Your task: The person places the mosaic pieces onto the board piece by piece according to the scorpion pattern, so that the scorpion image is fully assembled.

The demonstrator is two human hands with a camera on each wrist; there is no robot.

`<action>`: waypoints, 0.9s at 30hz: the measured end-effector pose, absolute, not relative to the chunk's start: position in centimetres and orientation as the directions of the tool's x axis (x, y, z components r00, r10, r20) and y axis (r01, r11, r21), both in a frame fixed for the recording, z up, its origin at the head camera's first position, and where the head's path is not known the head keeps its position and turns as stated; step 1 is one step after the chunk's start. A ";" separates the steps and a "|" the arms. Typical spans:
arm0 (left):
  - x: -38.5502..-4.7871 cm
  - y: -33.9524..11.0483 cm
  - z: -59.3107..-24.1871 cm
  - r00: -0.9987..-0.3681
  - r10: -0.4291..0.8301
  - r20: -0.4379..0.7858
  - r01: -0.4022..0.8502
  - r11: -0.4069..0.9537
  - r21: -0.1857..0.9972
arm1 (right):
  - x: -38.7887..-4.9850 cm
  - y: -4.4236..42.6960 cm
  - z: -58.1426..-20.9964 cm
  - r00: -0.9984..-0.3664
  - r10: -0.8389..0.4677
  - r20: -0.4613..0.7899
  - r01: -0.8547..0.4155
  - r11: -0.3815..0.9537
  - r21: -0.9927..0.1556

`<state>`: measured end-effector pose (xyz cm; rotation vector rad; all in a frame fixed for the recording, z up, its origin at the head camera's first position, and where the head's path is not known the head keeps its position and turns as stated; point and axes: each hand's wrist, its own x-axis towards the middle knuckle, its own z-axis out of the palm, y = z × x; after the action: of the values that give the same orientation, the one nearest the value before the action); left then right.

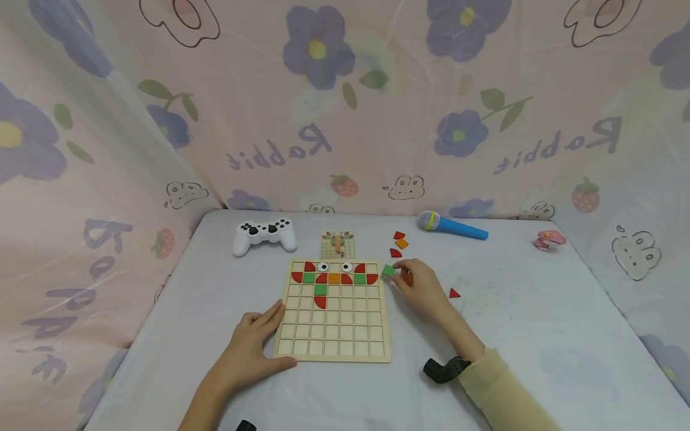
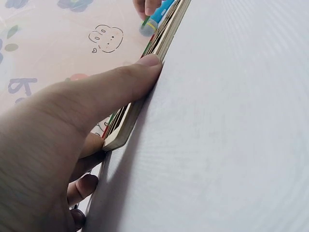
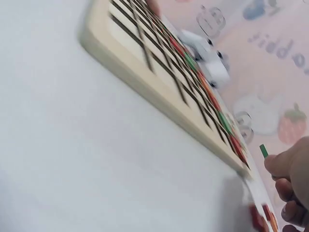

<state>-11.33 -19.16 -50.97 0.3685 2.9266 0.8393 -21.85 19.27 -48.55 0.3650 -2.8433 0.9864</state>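
A square wooden grid board (image 1: 334, 335) lies on the table, with red, green and orange tiles and two eye pieces in its upper rows. At its lower left corner my left hand (image 1: 245, 344) holds it, thumb on the near edge and fingers along the left side. In the left wrist view the thumb (image 2: 116, 84) presses the board's edge (image 2: 126, 128). My right hand (image 1: 423, 287) pinches a green square tile (image 1: 388, 271) just off the board's upper right corner. The right wrist view shows this green tile (image 3: 263, 151) edge-on at the fingertips.
Behind the board lies a small pattern card (image 1: 338, 244). Loose red pieces (image 1: 396, 253) and an orange square (image 1: 401, 243) lie to its right; a red triangle (image 1: 454, 293) sits farther right. A white game controller (image 1: 265, 235), blue microphone (image 1: 455, 227) and pink object (image 1: 550, 239) stand toward the back.
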 end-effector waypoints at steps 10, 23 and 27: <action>-11.3 -19.1 -50.8 -0.968 0.250 0.005 0.214 0.817 0.536 | -20.1 14.2 -49.5 -0.933 -0.309 0.187 -0.356 0.696 -0.624; -11.3 -19.2 -50.8 -0.968 0.250 0.001 0.212 0.820 0.532 | -19.8 12.2 -49.7 -0.918 -0.360 0.168 -0.383 0.689 -0.615; -11.3 -19.2 -50.9 -0.969 0.249 -0.006 0.208 0.822 0.530 | -19.9 12.1 -49.9 -0.913 -0.369 0.174 -0.396 0.693 -0.602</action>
<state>-11.30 -19.19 -50.89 0.3673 2.9272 0.8386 -19.92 12.06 -49.91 0.6452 -2.8541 1.0294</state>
